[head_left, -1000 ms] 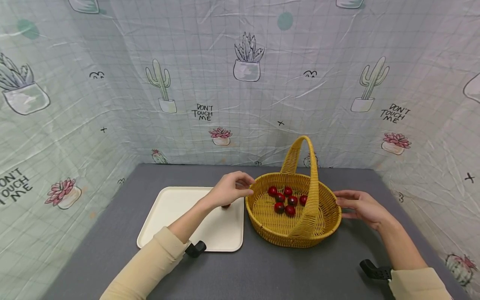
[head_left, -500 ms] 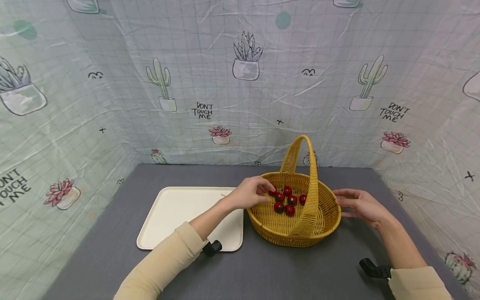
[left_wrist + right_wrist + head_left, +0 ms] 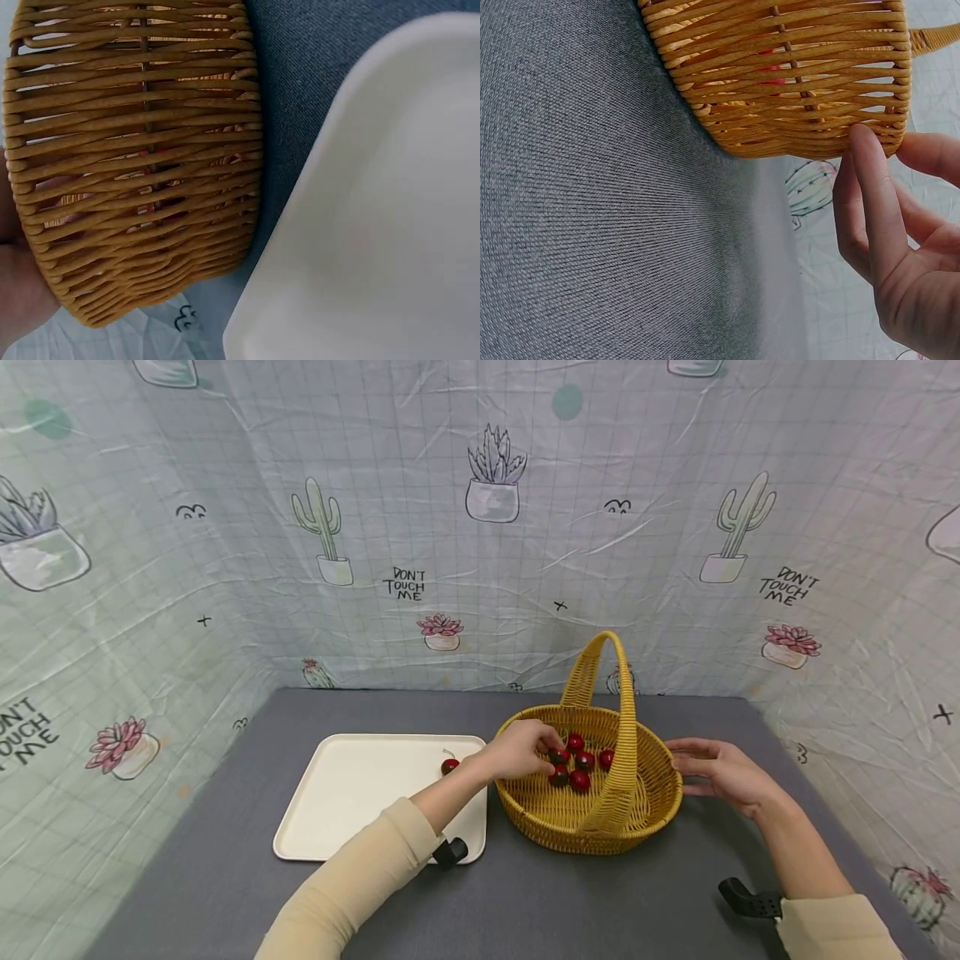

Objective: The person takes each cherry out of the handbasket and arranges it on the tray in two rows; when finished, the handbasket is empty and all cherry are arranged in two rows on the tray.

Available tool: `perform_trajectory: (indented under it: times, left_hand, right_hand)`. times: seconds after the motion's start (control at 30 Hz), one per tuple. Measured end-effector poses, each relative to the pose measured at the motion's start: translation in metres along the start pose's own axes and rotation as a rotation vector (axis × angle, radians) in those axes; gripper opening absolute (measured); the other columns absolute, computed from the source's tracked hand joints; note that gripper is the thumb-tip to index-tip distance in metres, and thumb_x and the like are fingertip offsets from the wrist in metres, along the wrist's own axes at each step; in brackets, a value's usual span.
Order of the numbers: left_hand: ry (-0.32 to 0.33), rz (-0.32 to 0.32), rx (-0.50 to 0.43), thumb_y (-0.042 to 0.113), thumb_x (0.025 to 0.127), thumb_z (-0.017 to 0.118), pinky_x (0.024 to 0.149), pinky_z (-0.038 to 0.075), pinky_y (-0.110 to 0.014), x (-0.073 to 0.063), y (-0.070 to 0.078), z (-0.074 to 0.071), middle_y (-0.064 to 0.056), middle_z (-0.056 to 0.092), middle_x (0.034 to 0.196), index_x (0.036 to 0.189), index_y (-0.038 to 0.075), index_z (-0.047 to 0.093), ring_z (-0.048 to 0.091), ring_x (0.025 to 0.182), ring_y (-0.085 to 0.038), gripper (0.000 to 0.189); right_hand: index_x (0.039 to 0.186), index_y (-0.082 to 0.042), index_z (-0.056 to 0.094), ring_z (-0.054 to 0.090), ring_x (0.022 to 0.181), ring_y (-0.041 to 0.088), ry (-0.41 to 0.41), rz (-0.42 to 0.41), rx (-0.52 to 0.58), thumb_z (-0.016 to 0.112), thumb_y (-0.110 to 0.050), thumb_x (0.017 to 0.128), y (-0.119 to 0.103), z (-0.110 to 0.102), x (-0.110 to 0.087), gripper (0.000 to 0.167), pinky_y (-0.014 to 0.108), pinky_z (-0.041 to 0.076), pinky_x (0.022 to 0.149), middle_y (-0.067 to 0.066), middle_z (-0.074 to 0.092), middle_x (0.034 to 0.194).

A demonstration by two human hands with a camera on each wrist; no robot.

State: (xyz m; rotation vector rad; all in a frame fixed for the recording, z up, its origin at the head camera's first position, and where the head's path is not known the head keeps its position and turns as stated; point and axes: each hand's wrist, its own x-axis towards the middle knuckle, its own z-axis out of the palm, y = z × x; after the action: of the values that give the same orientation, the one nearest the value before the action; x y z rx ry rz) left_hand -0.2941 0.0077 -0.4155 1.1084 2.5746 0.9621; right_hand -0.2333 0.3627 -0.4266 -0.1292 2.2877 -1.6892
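In the head view my left hand (image 3: pixel 523 750) reaches over the left rim of a yellow wicker basket (image 3: pixel 551 827). Its thumb and fingertips are curled about a dark red cherry (image 3: pixel 558 757), pinching it where it lies among several other cherries (image 3: pixel 580 780). The hand partly covers the fruit on the left side. My right hand (image 3: pixel 727 774) rests against the basket's right side, fingers fairly straight. Up close in the right wrist view, one fingertip (image 3: pixel 864 139) presses the woven wall just under the rim. The left wrist view shows the basket's outer wall (image 3: pixel 135 150), with the left hand mostly hidden behind it.
Left of the basket lies a cream tray (image 3: pixel 360 793), with one stemmed cherry (image 3: pixel 449 766) near its right side, partly beside my left forearm. The tall basket handle (image 3: pixel 628 718) arches over the basket. A cactus-print cloth (image 3: pixel 375 635) hangs behind the grey table (image 3: pixel 540 902).
My left hand has moved right, from above the tray's right edge into the basket and onto the cherries. The cherry on the tray is now in plainer view. My right hand has stayed put.
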Motion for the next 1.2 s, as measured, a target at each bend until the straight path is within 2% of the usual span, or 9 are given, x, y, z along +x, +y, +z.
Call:
perform_trajectory:
  times: [0.37,0.6,0.7,0.87,1.2]
  left_hand:
    - [-0.058,-0.081,-0.004,0.009,0.090,0.081,0.082,0.050,-0.026,0.009,0.001,0.007,-0.010,0.071,0.113,0.118,0.005,0.074,0.065,0.099,-0.021,0.029]
    - [-0.127,-0.071,-0.008,0.006,0.090,0.080,0.082,0.051,-0.024,0.012,0.000,0.010,-0.008,0.070,0.117,0.122,0.006,0.073,0.067,0.103,-0.020,0.032]
    - [-0.138,-0.059,0.017,0.007,0.090,0.080,0.081,0.051,-0.022,0.013,-0.001,0.013,-0.007,0.070,0.118,0.123,0.007,0.073,0.067,0.100,-0.017,0.033]
    - [-0.150,-0.036,0.099,0.009,0.090,0.081,0.078,0.049,-0.022,0.014,-0.001,0.015,-0.003,0.071,0.111,0.121,0.009,0.074,0.061,0.090,-0.009,0.032]
    - [-0.157,-0.016,0.160,0.007,0.087,0.083,0.075,0.048,-0.022,0.013,0.001,0.015,0.000,0.071,0.104,0.114,0.010,0.077,0.059,0.086,-0.008,0.027]
  right_hand:
    - [0.154,0.011,0.032,0.063,0.114,0.016,-0.002,0.003,-0.002,0.060,-0.022,0.106,-0.001,0.000,-0.001,0.064,0.043,0.058,0.089,0.033,0.037,0.152]
    - [0.154,0.010,0.033,0.063,0.112,0.014,0.000,0.007,0.008,0.060,-0.023,0.106,-0.001,0.001,-0.001,0.064,0.043,0.058,0.089,0.031,0.038,0.152]
    - [0.154,0.010,0.033,0.064,0.112,0.014,0.001,0.009,0.014,0.060,-0.022,0.106,0.000,0.001,-0.001,0.064,0.044,0.058,0.089,0.031,0.038,0.152]
    - [0.154,0.010,0.033,0.064,0.113,0.014,-0.003,0.007,0.021,0.060,-0.022,0.106,-0.001,0.001,-0.001,0.063,0.044,0.057,0.089,0.032,0.037,0.152]
    - [0.154,0.010,0.032,0.064,0.112,0.013,-0.003,0.003,0.023,0.060,-0.022,0.106,-0.002,0.002,-0.001,0.064,0.043,0.057,0.089,0.032,0.037,0.152]
